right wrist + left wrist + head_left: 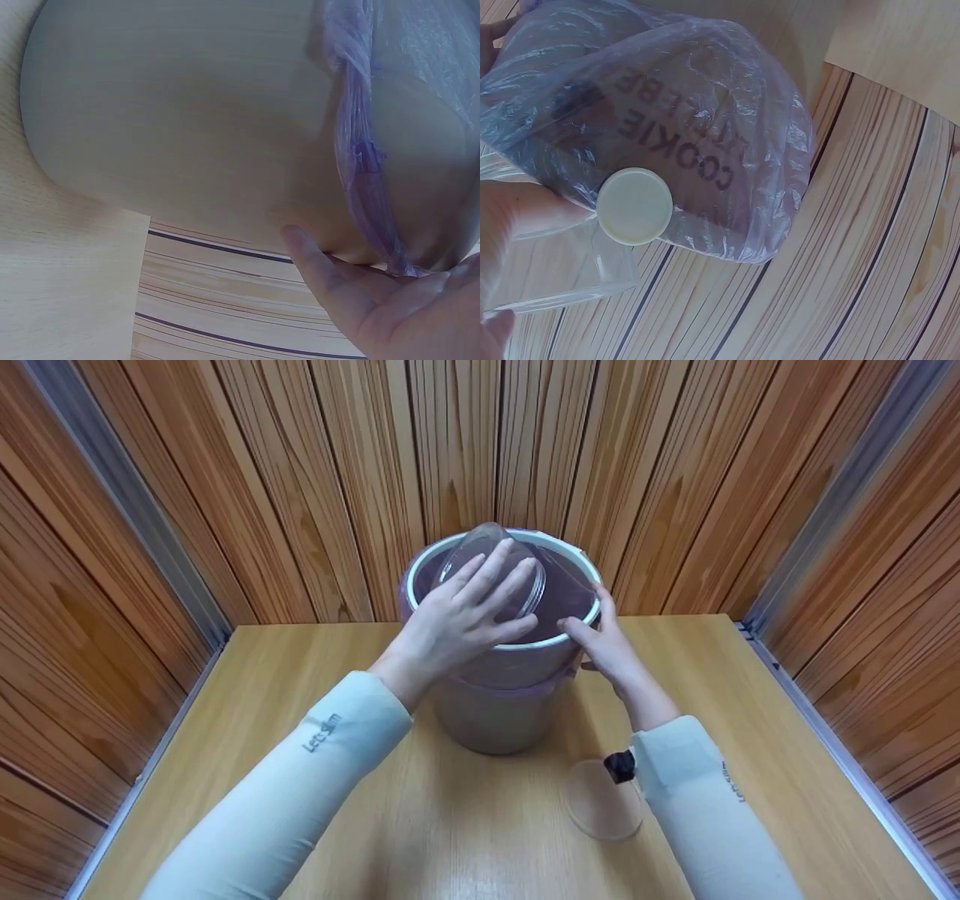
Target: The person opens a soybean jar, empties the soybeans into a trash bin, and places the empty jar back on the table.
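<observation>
A pale trash bin [495,720] stands on the table, lined with a thin purple bag [517,669] folded over its white rim [585,556]. My left hand [469,611] holds a clear plastic tub [480,540] tilted at the bin's mouth, fingers spread across it. The tub's clear wall [570,262] also shows beside my fingers in the left wrist view. My right hand [611,649] grips the bin's right rim, thumb inside and fingers outside. In the right wrist view, bunched purple plastic [367,157] hangs down the bin's side, close to that hand [397,307].
A clear round lid [604,806] lies on the wooden table [315,660], beside my right sleeve. Dark printed letters show through the bag [727,97] in the left wrist view, with a pale round disc [634,206] below. Wood-panelled walls [450,450] enclose the table.
</observation>
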Available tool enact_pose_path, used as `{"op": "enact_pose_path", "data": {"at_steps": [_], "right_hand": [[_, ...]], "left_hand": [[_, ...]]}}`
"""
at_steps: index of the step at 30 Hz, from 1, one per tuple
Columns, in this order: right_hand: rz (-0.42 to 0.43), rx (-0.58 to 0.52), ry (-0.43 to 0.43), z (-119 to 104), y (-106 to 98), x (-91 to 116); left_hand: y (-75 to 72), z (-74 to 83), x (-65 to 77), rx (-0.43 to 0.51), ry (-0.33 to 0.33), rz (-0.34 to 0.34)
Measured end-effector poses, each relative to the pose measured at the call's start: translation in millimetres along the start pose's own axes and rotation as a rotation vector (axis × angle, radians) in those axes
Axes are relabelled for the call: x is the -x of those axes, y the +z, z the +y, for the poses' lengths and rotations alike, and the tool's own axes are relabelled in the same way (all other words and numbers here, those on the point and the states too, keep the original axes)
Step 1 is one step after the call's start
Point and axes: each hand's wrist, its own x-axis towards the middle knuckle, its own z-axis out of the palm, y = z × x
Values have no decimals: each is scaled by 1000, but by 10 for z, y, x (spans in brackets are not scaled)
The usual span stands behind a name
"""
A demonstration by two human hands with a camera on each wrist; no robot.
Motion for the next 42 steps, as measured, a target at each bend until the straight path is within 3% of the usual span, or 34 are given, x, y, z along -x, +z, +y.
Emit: {"op": "enact_pose_path", "data": {"at_steps": [5,11,14,17,19,21,26,28,30,32,38,42], "right_hand": [[-5,3,1,23,3,21],[1,-16,-5,24,3,50],[-1,-28,-9,19,10,55],[3,-27,-10,19,7,56],[6,-28,-11,23,4,50],[10,-26,-14,27,1,38],[14,-15,-8,24,8,16],[12,-12,-3,18,21,8],[8,-12,-4,17,34,3],[7,-11,-3,15,41,2],[8,-17,-16,0,20,10],[4,-23,-15,-5,19,6]], "left_hand": [[15,14,17,56,-48,-52],[104,-9,18,138,-211,39],[124,-28,36,154,-291,49],[120,-48,48,139,-313,44],[116,-66,43,104,-277,57],[105,-87,38,88,-187,56],[33,-116,35,87,49,-93],[13,-113,44,80,66,-142],[12,-108,61,74,56,-149],[28,-97,79,87,31,-106],[131,-80,89,158,-128,145],[150,-70,107,199,-242,196]]}}
